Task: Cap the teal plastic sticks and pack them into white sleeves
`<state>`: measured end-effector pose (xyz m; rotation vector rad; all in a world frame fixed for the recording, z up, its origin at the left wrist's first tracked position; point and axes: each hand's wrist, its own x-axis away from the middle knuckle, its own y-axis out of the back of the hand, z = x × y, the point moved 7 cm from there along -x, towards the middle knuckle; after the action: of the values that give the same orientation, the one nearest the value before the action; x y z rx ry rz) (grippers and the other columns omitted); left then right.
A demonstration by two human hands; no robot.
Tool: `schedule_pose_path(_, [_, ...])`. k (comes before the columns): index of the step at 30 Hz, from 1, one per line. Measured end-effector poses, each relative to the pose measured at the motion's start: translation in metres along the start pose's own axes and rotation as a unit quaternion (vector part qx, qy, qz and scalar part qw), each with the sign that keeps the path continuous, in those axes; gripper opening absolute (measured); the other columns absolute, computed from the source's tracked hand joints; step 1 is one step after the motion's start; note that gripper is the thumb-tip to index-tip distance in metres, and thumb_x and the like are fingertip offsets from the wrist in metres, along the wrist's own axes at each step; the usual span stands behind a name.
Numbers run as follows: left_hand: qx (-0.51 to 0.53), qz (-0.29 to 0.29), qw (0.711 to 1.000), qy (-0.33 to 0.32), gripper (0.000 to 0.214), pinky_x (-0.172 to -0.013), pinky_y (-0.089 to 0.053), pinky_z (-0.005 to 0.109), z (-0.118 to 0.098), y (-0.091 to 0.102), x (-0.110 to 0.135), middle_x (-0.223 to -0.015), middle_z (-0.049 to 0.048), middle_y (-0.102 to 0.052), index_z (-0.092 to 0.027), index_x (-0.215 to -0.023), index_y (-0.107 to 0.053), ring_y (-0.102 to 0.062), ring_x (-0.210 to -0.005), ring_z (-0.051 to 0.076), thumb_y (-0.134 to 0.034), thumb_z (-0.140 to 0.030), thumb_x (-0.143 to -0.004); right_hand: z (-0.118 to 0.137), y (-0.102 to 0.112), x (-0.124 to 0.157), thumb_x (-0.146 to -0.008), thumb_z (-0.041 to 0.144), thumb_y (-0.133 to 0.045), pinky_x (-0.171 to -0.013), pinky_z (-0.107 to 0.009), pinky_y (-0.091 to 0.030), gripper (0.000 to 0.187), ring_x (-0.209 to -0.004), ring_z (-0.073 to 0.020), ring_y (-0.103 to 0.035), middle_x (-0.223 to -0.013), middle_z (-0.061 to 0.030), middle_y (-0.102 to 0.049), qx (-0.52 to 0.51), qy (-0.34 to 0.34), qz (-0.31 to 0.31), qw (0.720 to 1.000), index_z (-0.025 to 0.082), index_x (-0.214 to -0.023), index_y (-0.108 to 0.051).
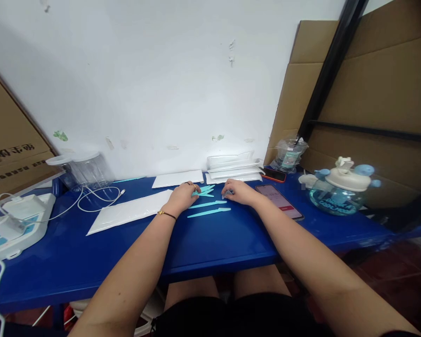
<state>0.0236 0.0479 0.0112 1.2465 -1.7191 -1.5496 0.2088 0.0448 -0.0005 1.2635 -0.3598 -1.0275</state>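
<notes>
My left hand (183,195) is closed around the near ends of several thin turquoise eyebrow razors (206,190), which fan out to the right from its fingers. Just below them, two more turquoise eyebrow razors (210,213) lie side by side on the blue table (217,243). My right hand (237,192) is across from the left, its fingertips pinched near a small clear piece that is too small to name. A white packet (129,213) lies flat to the left, partly behind my left hand.
White packets (233,164) are stacked against the wall, beside another flat one (178,178). On the right are a lit phone (282,202), an orange-edged phone (274,175) and a water bottle (340,192). Clear jars (87,171), a cable (101,199) and a white scale (31,224) stand left.
</notes>
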Motion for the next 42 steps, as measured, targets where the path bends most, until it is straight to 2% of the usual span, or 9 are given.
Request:
schedule_pose_path(5, [-0.037, 0.005, 0.999, 0.003, 0.022, -0.075, -0.042, 0.028, 0.010, -0.006, -0.004, -0.094, 0.0063, -0.062, -0.023, -0.092, -0.065, -0.056, -0.087, 0.021, -0.051, -0.031, -0.076, 0.013, -0.005, -0.004, -0.079, 0.021, -0.054, -0.067, -0.024, -0.039, 0.011, -0.074, -0.0160, -0.054, -0.086, -0.0078, -0.058, 0.075, 0.015, -0.002, 0.997, 0.017, -0.079, -0.064])
schedule_pose_path(9, [-0.031, 0.001, 1.000, 0.000, 0.018, -0.071, -0.041, 0.027, 0.011, -0.009, -0.006, -0.091, 0.0059, -0.062, -0.021, -0.085, -0.064, -0.057, -0.082, 0.020, -0.050, -0.030, -0.078, 0.017, -0.003, -0.005, -0.078, 0.021, -0.052, -0.065, -0.024, -0.038, 0.010, -0.072, -0.0151, -0.054, -0.085, -0.0081, -0.059, 0.059, -0.004, -0.024, 0.998, 0.016, -0.075, -0.060])
schedule_pose_path(13, [-0.018, -0.017, 1.000, -0.004, 0.014, -0.070, -0.040, 0.028, 0.010, -0.003, -0.003, -0.088, 0.0051, -0.063, -0.021, -0.084, -0.060, -0.057, -0.079, 0.020, -0.048, -0.027, -0.078, 0.005, 0.009, -0.001, -0.081, 0.026, -0.047, -0.061, -0.024, -0.039, 0.013, -0.065, -0.0130, -0.053, -0.077, -0.0034, -0.061, -0.065, -0.064, -0.070, 0.993, 0.017, -0.080, -0.057])
schedule_pose_path(17, [0.045, -0.039, 0.998, 0.002, 0.016, -0.066, -0.039, 0.027, 0.009, 0.002, -0.001, -0.078, 0.0034, -0.061, -0.020, -0.087, -0.054, -0.056, -0.071, 0.018, -0.040, -0.027, -0.083, -0.013, 0.020, 0.005, -0.081, 0.034, -0.049, -0.058, -0.024, -0.042, 0.020, -0.060, -0.0122, -0.055, -0.071, -0.0016, -0.062, -0.208, -0.128, -0.112, 0.963, 0.017, -0.086, -0.058])
schedule_pose_path(21, [0.141, -0.039, 0.989, -0.015, 0.022, -0.063, -0.039, 0.026, 0.004, 0.002, -0.002, -0.075, 0.0012, -0.057, -0.020, -0.094, -0.050, -0.053, -0.067, 0.015, -0.034, -0.032, -0.087, -0.019, 0.030, 0.007, -0.074, 0.039, -0.060, -0.061, -0.025, -0.045, 0.029, -0.063, -0.0136, -0.058, -0.071, -0.0031, -0.063, -0.319, -0.127, -0.161, 0.925, 0.015, -0.090, -0.064])
schedule_pose_path(25, [0.181, -0.035, 0.982, -0.049, 0.025, -0.069, -0.040, 0.026, -0.005, 0.002, -0.004, -0.084, 0.0015, -0.059, -0.020, -0.095, -0.051, -0.052, -0.072, 0.015, -0.032, -0.035, -0.088, -0.019, 0.033, 0.008, -0.068, 0.039, -0.067, -0.067, -0.028, -0.047, 0.033, -0.070, -0.0153, -0.060, -0.074, -0.0048, -0.067, -0.395, -0.108, -0.186, 0.893, 0.015, -0.091, -0.067])
schedule_pose_path(33, [0.180, -0.031, 0.979, -0.090, 0.026, -0.064, -0.038, 0.025, -0.013, 0.004, -0.002, -0.076, -0.0007, -0.055, -0.020, -0.092, -0.053, -0.047, -0.066, 0.013, -0.034, -0.038, -0.088, -0.015, 0.030, 0.007, -0.069, 0.033, -0.067, -0.072, -0.029, -0.048, 0.028, -0.075, -0.0160, -0.062, -0.077, -0.0050, -0.068, -0.394, -0.100, -0.150, 0.901, 0.015, -0.091, -0.066])
schedule_pose_path(42, [0.173, -0.038, 0.980, -0.088, 0.027, -0.061, -0.037, 0.024, -0.015, 0.003, -0.002, -0.076, -0.0005, -0.056, -0.021, -0.092, -0.054, -0.047, -0.065, 0.013, -0.035, -0.038, -0.088, -0.005, 0.024, 0.004, -0.069, 0.035, -0.067, -0.071, -0.028, -0.048, 0.031, -0.074, -0.0160, -0.063, -0.080, -0.0060, -0.069, -0.384, -0.087, -0.116, 0.912, 0.015, -0.092, -0.066])
